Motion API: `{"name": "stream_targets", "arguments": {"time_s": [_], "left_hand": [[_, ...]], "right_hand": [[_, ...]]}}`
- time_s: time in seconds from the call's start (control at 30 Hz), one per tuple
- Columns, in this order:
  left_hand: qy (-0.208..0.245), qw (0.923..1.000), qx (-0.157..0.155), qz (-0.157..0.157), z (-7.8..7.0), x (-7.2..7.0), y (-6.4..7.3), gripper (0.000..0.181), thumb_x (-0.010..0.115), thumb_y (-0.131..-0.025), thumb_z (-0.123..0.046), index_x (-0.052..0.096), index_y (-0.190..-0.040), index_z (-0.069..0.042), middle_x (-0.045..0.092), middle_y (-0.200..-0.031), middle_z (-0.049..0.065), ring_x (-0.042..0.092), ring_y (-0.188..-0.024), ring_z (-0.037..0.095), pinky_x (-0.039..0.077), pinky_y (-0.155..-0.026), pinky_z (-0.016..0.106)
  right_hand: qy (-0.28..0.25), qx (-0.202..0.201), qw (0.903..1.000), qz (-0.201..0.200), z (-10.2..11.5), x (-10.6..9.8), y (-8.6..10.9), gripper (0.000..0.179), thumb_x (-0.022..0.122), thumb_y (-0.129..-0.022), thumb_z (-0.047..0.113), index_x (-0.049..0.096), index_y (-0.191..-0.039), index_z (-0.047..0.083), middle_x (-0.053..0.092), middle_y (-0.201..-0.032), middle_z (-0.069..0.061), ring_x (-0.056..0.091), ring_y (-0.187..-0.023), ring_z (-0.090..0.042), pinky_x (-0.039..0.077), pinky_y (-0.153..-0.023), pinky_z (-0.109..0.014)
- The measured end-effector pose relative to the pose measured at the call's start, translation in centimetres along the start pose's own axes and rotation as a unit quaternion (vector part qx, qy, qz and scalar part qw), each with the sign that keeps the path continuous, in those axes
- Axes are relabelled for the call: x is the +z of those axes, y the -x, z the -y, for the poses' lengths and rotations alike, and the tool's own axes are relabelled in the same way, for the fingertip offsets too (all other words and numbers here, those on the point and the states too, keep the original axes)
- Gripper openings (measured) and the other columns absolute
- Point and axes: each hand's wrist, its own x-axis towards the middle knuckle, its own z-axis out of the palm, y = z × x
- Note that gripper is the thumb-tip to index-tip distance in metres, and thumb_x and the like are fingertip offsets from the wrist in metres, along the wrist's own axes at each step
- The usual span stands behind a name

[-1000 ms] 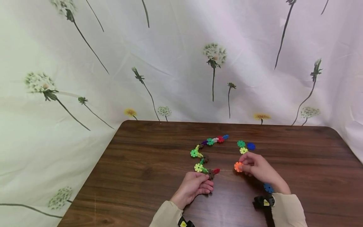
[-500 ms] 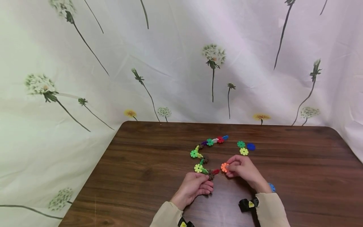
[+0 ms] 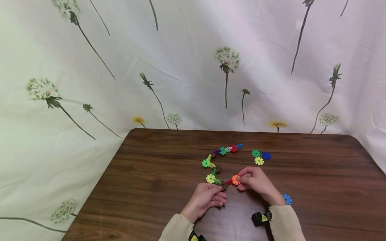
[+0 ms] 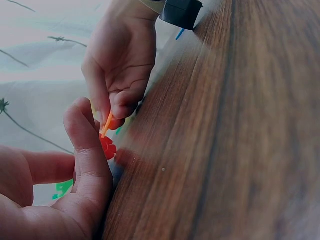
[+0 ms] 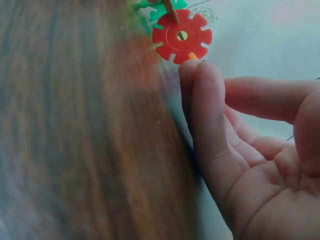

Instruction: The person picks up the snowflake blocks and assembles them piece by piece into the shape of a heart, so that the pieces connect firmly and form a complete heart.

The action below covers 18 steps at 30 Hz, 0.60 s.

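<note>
A curved chain of interlocking notched plastic discs lies on the table, with a yellow-green disc point(image 3: 210, 178) on its near bend. My left hand point(image 3: 207, 199) pinches the brown disc point(image 3: 223, 186) close to the chain's near end. Beyond that brown piece sits a red disc point(image 5: 164, 42), notched and round with a small hole in the middle. Between thumb and fingers, my right hand point(image 3: 257, 183) pinches an orange disc point(image 3: 235, 179). The orange disc's edge meets the red disc's rim in the right wrist view, the two standing crosswise. My right fingertips hide most of the orange disc there.
Loose green point(image 3: 256, 153), dark blue point(image 3: 266, 156) and yellow point(image 3: 259, 161) discs lie at the back right of the wooden table point(image 3: 150, 187). A lighter blue disc point(image 3: 287, 199) lies beside my right forearm. Behind the table hangs a dandelion-print cloth point(image 3: 193, 67).
My right hand has carried the orange disc leftward, from beside the loose yellow disc to the red disc at the chain's end. My left hand has stayed on the brown disc.
</note>
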Motion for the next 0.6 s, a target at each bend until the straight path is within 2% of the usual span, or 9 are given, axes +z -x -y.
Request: {"name": "stream_targets", "arguments": {"time_s": [0.33, 0.6], "left_hand": [[-0.003, 1.0, -0.003, -0.008, -0.02, 0.03, 0.12, 0.019, 0.052, -0.096, -0.008, 0.063, -0.103, 0.006, 0.07, -0.072, 0.004, 0.067, -0.062, 0.009, 0.055, -0.058, 0.021], [-0.007, 0.9998, -0.001, -0.018, 0.02, 0.21, 0.14, 0.021, 0.051, -0.095, -0.007, 0.063, -0.104, 0.008, 0.069, -0.07, 0.002, 0.066, -0.06, 0.007, 0.053, -0.055, 0.019]], "right_hand": [[-0.005, 0.005, 1.0, -0.005, -0.06, 0.43, -0.22, 0.022, 0.061, -0.09, 0.002, 0.056, -0.105, -0.014, 0.071, -0.078, -0.012, 0.07, -0.066, -0.015, 0.059, -0.065, -0.032], [-0.002, -0.012, 0.9999, -0.006, -0.01, 0.81, -0.08, 0.018, 0.063, -0.089, 0.0, 0.058, -0.1, -0.013, 0.071, -0.078, -0.013, 0.07, -0.065, -0.016, 0.059, -0.065, -0.032]]}}
